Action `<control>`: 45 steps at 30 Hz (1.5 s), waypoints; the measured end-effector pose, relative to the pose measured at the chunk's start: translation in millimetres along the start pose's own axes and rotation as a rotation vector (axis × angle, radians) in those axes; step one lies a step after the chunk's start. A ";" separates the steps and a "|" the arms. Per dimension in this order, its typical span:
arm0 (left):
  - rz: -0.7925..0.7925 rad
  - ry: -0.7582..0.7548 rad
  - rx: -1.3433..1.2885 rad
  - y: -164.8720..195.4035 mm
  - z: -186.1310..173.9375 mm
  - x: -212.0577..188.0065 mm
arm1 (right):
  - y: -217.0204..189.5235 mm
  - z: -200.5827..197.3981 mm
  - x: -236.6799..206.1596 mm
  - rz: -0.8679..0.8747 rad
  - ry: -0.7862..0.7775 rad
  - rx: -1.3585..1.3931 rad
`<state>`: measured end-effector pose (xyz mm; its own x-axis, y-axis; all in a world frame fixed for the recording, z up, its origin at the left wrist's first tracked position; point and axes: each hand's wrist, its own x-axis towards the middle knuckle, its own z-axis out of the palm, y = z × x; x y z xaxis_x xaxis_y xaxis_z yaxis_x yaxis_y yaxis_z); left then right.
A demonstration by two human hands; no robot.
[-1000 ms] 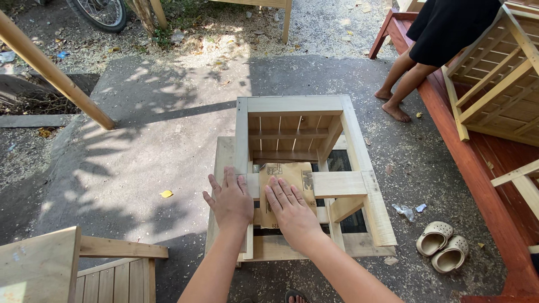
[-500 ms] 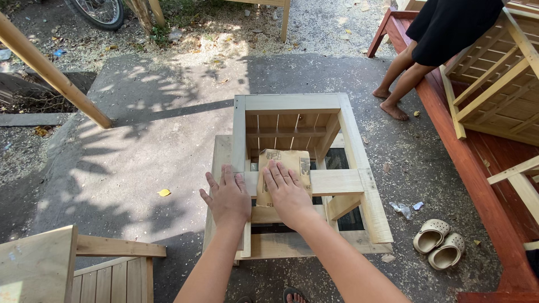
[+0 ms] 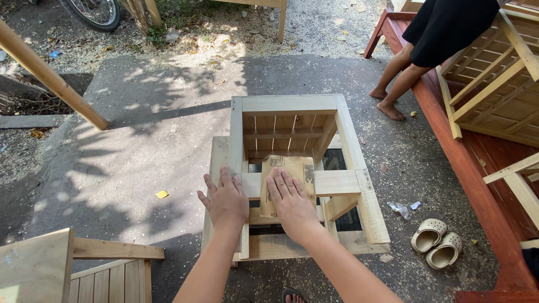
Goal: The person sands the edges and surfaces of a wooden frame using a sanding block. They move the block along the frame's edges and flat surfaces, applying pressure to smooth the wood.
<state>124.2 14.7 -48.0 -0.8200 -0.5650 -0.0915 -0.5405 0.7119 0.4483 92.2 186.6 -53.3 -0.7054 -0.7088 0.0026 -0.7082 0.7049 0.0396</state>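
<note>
A pale wooden frame piece (image 3: 348, 140), like an unfinished chair or stool, stands on the concrete below me. My right hand (image 3: 292, 203) lies flat on a tan sheet of sandpaper (image 3: 292, 168), pressing it against a horizontal cross rail (image 3: 337, 182) of the frame. My left hand (image 3: 225, 199) rests flat with fingers spread on the left upright and rail, steadying the frame. Neither hand grips anything in a fist.
A barefoot person (image 3: 426, 45) stands at the upper right beside a red wooden bench (image 3: 477, 179) bearing more slatted furniture (image 3: 499, 84). A pair of beige clogs (image 3: 437, 242) lies right of the frame. Another wooden piece (image 3: 50, 269) is at the lower left; a slanted post (image 3: 50, 78) at the left.
My right hand has slid the sandpaper back and forth along the rail. The left hand has stayed on the frame's left side, and the view has shifted slightly.
</note>
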 end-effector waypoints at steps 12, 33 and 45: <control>0.014 0.021 -0.051 -6.4 3.4 1.1 | -17.3 -0.8 13.0 -0.066 0.091 0.020; 0.012 0.044 -0.076 -4.8 4.8 0.7 | -37.2 -7.0 19.1 -0.133 -0.010 0.016; 0.000 0.001 -0.046 -3.0 0.5 -0.2 | -34.5 -22.7 20.7 -0.120 -0.161 -0.025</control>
<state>125.8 12.8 -49.8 -0.8200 -0.5652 -0.0903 -0.5311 0.6924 0.4885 102.7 147.0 -31.9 -0.6128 -0.7732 -0.1635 -0.7881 0.6131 0.0545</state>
